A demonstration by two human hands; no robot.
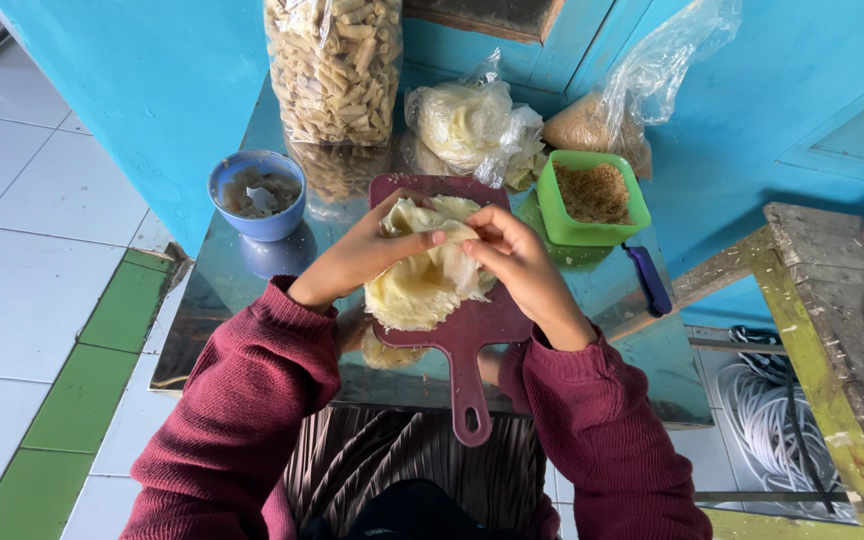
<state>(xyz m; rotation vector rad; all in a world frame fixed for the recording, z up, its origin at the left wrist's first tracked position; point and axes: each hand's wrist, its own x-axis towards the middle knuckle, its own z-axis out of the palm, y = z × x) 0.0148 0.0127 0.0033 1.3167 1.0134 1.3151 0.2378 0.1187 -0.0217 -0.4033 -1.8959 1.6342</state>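
Observation:
A stack of thin, pale yellow round wrappers [422, 285] lies on a dark red cutting board [472, 340] on a shiny metal table [222, 290]. My left hand [362, 255] rests on the stack's left side with the thumb stretched across the top sheet. My right hand [517, 260] pinches the top wrapper's edge near the middle, lifting it a little off the stack. Both arms wear maroon sleeves.
A blue bowl [257, 195] of pale filling stands at the left. A green tub [592, 200] of brown crumbs is at the right, a blue-handled tool [649, 280] beside it. Bags of rolled snacks [337, 65], wrappers [467, 125] and crumbs [592, 125] stand behind. A worn wooden bench [832, 330] is right.

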